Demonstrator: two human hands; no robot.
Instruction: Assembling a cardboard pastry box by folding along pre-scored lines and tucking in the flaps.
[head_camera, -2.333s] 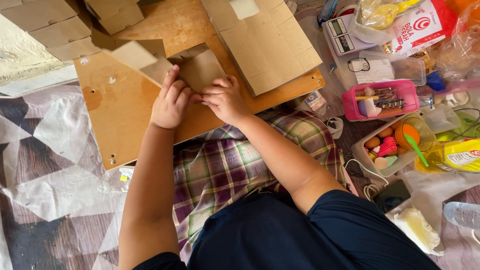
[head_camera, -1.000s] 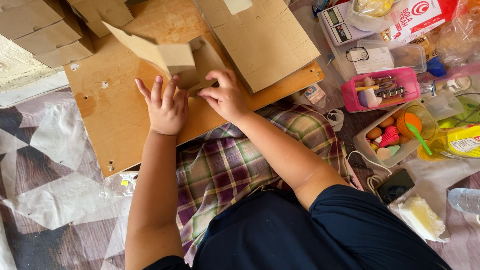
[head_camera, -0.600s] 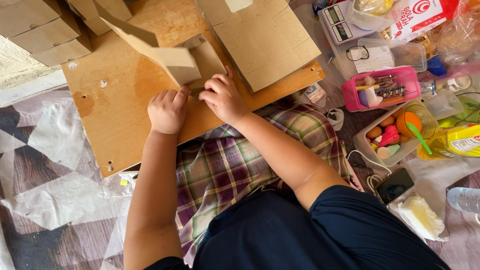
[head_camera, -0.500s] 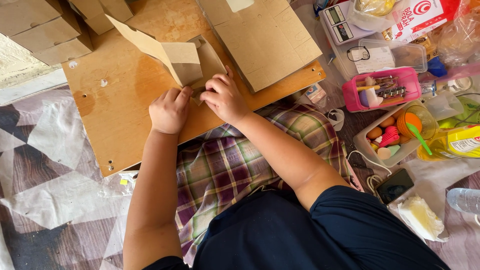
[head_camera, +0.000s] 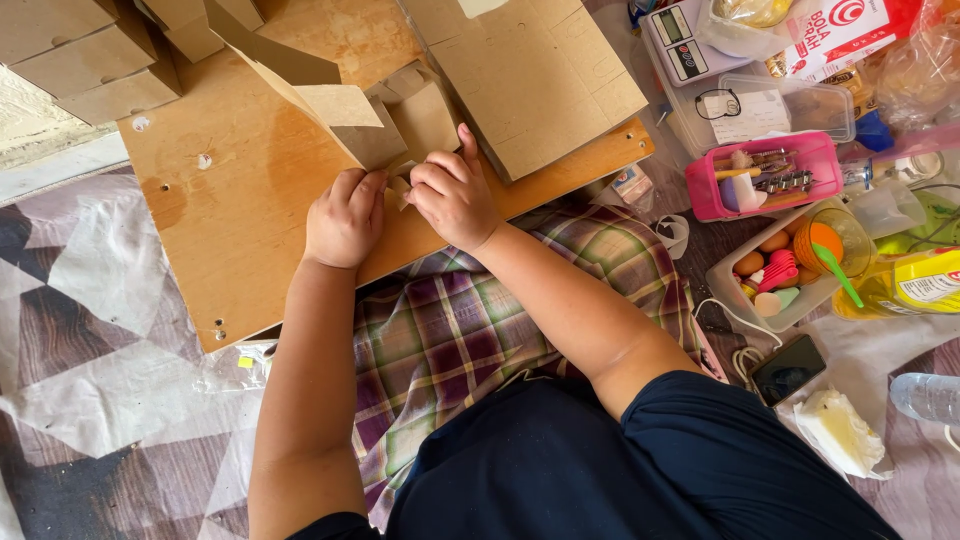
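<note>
A half-folded brown cardboard box (head_camera: 345, 110) lies on a wooden board (head_camera: 230, 210) in front of me, one long flap raised toward the upper left. My left hand (head_camera: 345, 215) presses curled fingers on the box's near edge. My right hand (head_camera: 455, 190) pinches a small cardboard tab beside it, thumb pointing up. The two hands almost touch.
A stack of flat cardboard blanks (head_camera: 530, 70) lies on the board's far right. Folded boxes (head_camera: 80, 50) pile at the upper left. To the right stand a pink basket (head_camera: 765, 175), a clear tub (head_camera: 760, 100), a yellow bottle (head_camera: 920, 285) and a phone (head_camera: 790, 365). A plaid cloth (head_camera: 470, 330) covers my lap.
My left hand went from flat and spread to curled on the box edge. The long flap swung up and back, and both hands drew closer together on the fold.
</note>
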